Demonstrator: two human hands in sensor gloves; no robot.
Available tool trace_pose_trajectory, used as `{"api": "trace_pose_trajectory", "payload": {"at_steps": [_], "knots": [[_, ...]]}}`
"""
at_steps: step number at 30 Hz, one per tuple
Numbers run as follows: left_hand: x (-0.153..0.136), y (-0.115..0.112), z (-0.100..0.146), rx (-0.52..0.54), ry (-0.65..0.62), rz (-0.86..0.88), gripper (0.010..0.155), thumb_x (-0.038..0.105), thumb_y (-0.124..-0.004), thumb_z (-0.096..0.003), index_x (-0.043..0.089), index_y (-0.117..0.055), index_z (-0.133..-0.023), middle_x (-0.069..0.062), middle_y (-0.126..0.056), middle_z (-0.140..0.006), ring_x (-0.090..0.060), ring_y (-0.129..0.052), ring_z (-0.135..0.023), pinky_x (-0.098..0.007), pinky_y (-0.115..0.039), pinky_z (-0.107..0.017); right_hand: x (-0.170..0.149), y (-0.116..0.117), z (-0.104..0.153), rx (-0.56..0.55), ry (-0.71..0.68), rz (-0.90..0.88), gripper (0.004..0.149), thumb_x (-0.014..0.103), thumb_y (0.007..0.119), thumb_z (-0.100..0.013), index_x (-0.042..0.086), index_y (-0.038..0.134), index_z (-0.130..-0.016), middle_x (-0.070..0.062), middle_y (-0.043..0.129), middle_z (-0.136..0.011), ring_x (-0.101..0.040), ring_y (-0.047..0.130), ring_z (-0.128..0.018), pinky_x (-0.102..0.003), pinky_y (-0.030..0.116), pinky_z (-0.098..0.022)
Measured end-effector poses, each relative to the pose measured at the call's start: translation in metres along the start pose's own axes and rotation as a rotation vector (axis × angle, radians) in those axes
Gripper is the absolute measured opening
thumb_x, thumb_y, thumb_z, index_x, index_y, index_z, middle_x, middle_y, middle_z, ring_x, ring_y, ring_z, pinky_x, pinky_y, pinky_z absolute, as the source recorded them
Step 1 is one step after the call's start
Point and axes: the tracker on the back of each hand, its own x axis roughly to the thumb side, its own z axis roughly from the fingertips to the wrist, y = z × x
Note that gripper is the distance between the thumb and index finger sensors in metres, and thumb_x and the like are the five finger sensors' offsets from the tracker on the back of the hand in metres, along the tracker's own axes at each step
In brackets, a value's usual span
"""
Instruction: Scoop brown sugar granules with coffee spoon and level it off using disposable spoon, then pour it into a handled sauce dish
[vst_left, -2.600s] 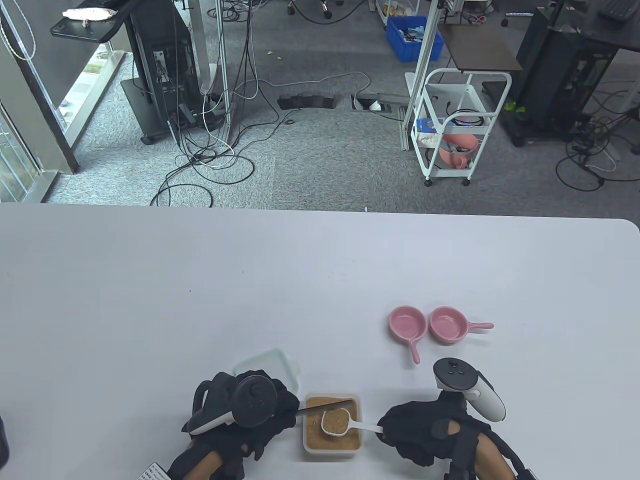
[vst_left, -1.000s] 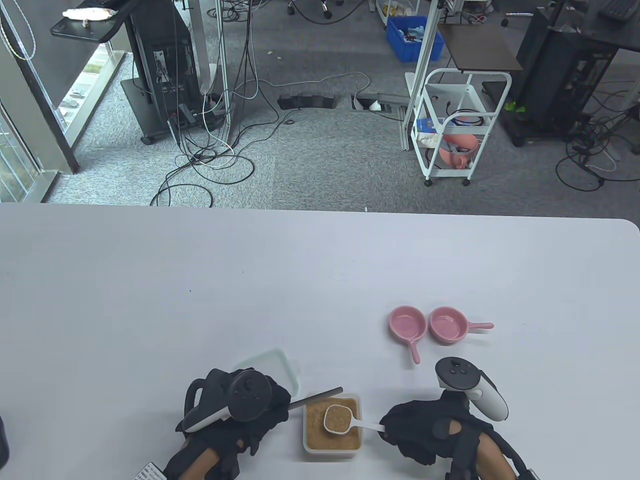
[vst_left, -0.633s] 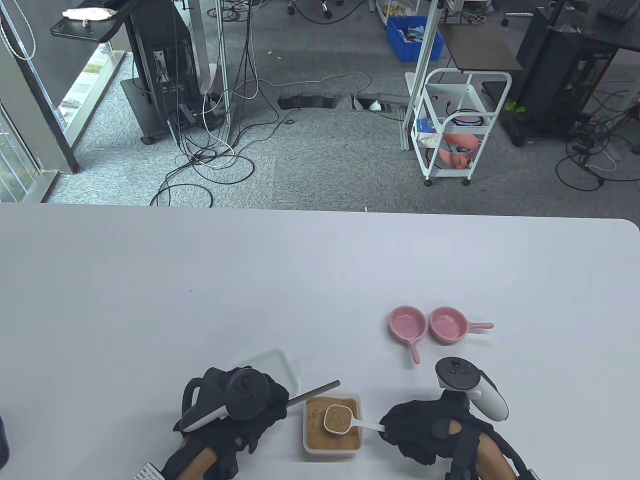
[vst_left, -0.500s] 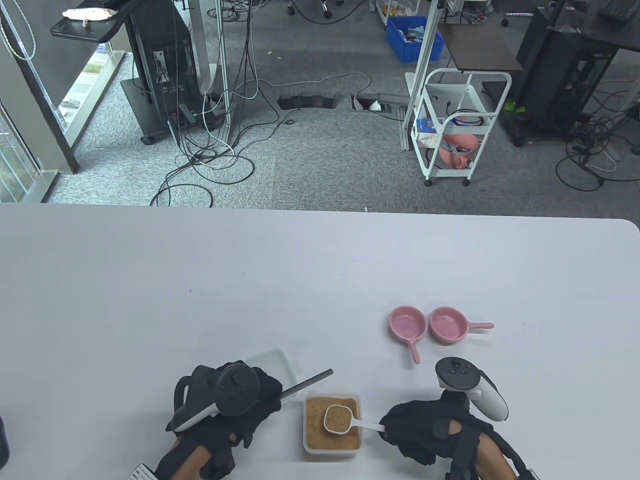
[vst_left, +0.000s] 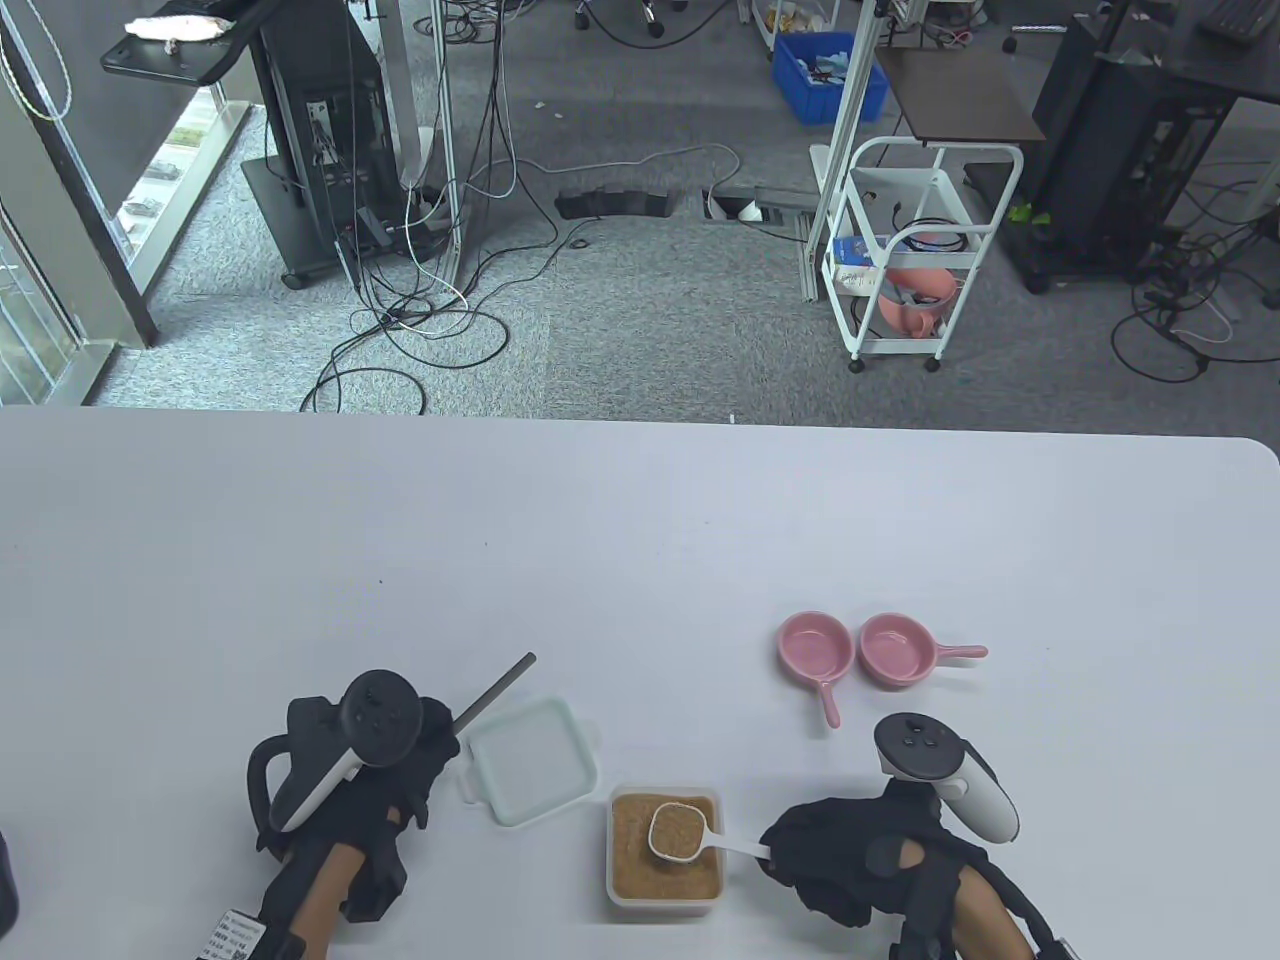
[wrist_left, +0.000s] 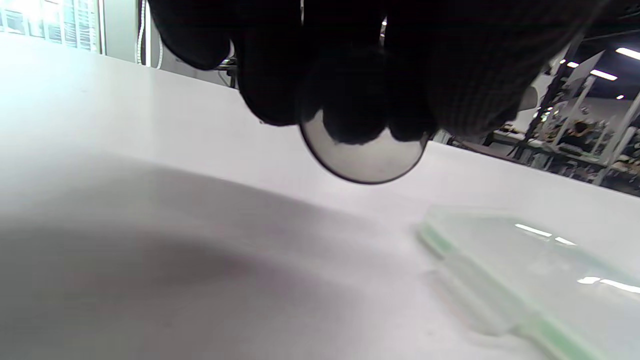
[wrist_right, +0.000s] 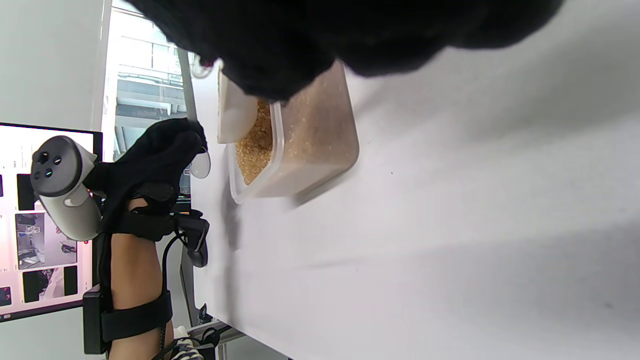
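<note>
White worktop (vst_left: 640, 540): at 6 o'clock, right hand (vst_left: 850, 860) pinches a coffee spoon (vst_left: 678, 832) filled level with sugar over the sugar tub (vst_left: 664, 850). Left hand (vst_left: 400, 760), at 8 o'clock, grips the disposable spoon (vst_left: 495, 685). Two pink sauce dishes (vst_left: 850, 650) sit at 4 o'clock.

Both hands, left hand (vst_left: 400, 770) and right hand (vst_left: 850, 860), wear black gloves. The desk (vst_left: 640, 540) is plain white. Brown sugar (vst_left: 640, 860) fills a clear tub (vst_left: 664, 902); the white spoon (vst_left: 690, 835) carries the same brown. The lid (vst_left: 525, 760) is frosted with a pale green edge. Two dishes (vst_left: 818, 648) (vst_left: 897, 650) are pink. The other spoon (vst_left: 495, 688) is dark grey
</note>
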Motion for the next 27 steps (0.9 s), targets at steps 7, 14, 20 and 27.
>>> {"api": "trace_pose_trajectory", "payload": {"at_steps": [7, 14, 20, 27], "knots": [[-0.012, -0.017, -0.014, -0.091, 0.098, -0.085, 0.040, 0.057, -0.082, -0.0441, 0.050, -0.087, -0.083, 0.019, -0.091, -0.085, -0.017, -0.088, -0.090, -0.051, -0.062, -0.081, 0.000, 0.000, 0.000, 0.000, -0.001, 0.002, 0.043, 0.038, 0.073, -0.052, 0.010, 0.084, -0.083, 0.003, 0.096, -0.042, -0.020, 0.093, -0.017, -0.050, 0.078, -0.037], [-0.015, -0.022, -0.017, -0.111, 0.137, -0.114, 0.040, 0.057, -0.082, -0.0442, 0.050, -0.088, -0.083, 0.018, -0.089, -0.087, -0.018, -0.087, -0.090, -0.052, -0.061, -0.081, 0.000, 0.000, 0.000, 0.000, 0.001, 0.005, 0.043, 0.038, 0.073, -0.052, 0.011, 0.084, -0.083, 0.003, 0.096, -0.042, -0.020, 0.093, -0.017, -0.050, 0.078, -0.037], [-0.013, -0.024, -0.017, -0.106, 0.156, -0.144, 0.041, 0.058, -0.081, -0.0444, 0.049, -0.087, -0.084, 0.017, -0.088, -0.088, -0.018, -0.086, -0.091, -0.052, -0.060, -0.081, 0.000, 0.000, 0.000, 0.000, 0.002, 0.007, 0.043, 0.038, 0.073, -0.052, 0.010, 0.084, -0.083, 0.003, 0.096, -0.042, -0.020, 0.093, -0.017, -0.050, 0.078, -0.037], [-0.014, -0.022, -0.016, -0.097, 0.175, -0.159, 0.043, 0.058, -0.081, -0.0445, 0.049, -0.084, -0.087, 0.016, -0.085, -0.091, -0.019, -0.084, -0.093, -0.052, -0.059, -0.081, 0.000, 0.001, 0.000, 0.001, 0.004, 0.011, 0.043, 0.038, 0.073, -0.052, 0.011, 0.084, -0.083, 0.003, 0.096, -0.042, -0.020, 0.093, -0.017, -0.050, 0.078, -0.037]]}}
